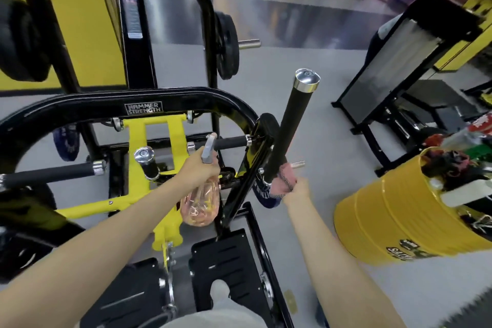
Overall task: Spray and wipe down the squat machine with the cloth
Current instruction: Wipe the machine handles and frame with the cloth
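Note:
The black and yellow squat machine [149, 108] fills the left and centre of the head view. My left hand [198, 169] grips a clear pinkish spray bottle [201, 204] by its neck, the grey trigger head above my fingers. My right hand [299, 189] holds a pink cloth [286, 176] bunched round the base of a long black handle bar [290, 125] with a chrome cap. The cloth touches the bar where it joins the frame.
A yellow drum [386, 218] filled with rags and supplies stands on the floor at right. Another black machine [399, 61] sits at back right. Black foot plates [229, 261] lie below, with my leg over them. Weight plates [226, 45] hang on the frame.

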Demonstrator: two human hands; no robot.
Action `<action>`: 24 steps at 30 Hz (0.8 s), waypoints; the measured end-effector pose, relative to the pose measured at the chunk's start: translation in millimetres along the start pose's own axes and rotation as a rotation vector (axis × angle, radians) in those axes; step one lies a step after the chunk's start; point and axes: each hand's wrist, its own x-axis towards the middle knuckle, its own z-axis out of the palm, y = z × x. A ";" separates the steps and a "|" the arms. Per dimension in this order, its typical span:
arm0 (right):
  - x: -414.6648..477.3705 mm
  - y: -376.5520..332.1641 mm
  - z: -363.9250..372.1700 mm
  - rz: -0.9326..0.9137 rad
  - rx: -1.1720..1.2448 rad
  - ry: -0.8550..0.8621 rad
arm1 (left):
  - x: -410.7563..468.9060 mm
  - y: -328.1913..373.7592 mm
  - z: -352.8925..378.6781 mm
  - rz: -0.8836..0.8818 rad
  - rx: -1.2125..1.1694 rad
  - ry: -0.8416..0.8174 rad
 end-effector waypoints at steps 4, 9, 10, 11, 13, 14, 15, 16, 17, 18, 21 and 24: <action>-33.9 56.7 -2.4 0.030 -0.049 0.054 | -22.0 -14.4 -25.1 -0.003 0.042 -0.069; -82.4 120.5 20.3 0.090 -0.076 -0.076 | -53.9 -38.5 -54.4 0.014 0.074 -0.189; -98.2 127.9 27.3 0.096 -0.078 -0.127 | -59.3 -45.2 -63.3 0.028 0.068 -0.212; -112.4 135.5 35.7 0.100 -0.105 -0.167 | -64.8 -51.9 -72.8 0.048 0.067 -0.238; -130.3 147.3 50.3 0.119 -0.204 -0.249 | -71.8 -65.7 -90.3 0.077 0.102 -0.292; -138.8 153.8 57.8 0.120 -0.261 -0.312 | -75.6 -71.3 -98.6 0.076 0.113 -0.316; -150.2 159.4 66.3 0.124 -0.320 -0.382 | -81.0 -75.2 -107.0 0.075 0.109 -0.336; -155.6 167.3 74.0 0.139 -0.396 -0.463 | -86.1 -78.7 -115.1 0.070 0.098 -0.354; -164.6 175.1 81.9 0.152 -0.500 -0.539 | -91.8 -82.6 -124.5 0.078 0.096 -0.370; -167.5 182.2 88.9 0.164 -0.600 -0.616 | -95.5 -85.8 -131.6 0.084 0.101 -0.383; -178.0 200.6 109.8 0.142 -0.789 -0.704 | -111.6 -93.6 -158.7 0.042 0.097 -0.306; -193.0 217.9 132.2 0.154 -0.868 -0.737 | -130.9 -98.9 -184.0 0.002 0.036 -0.139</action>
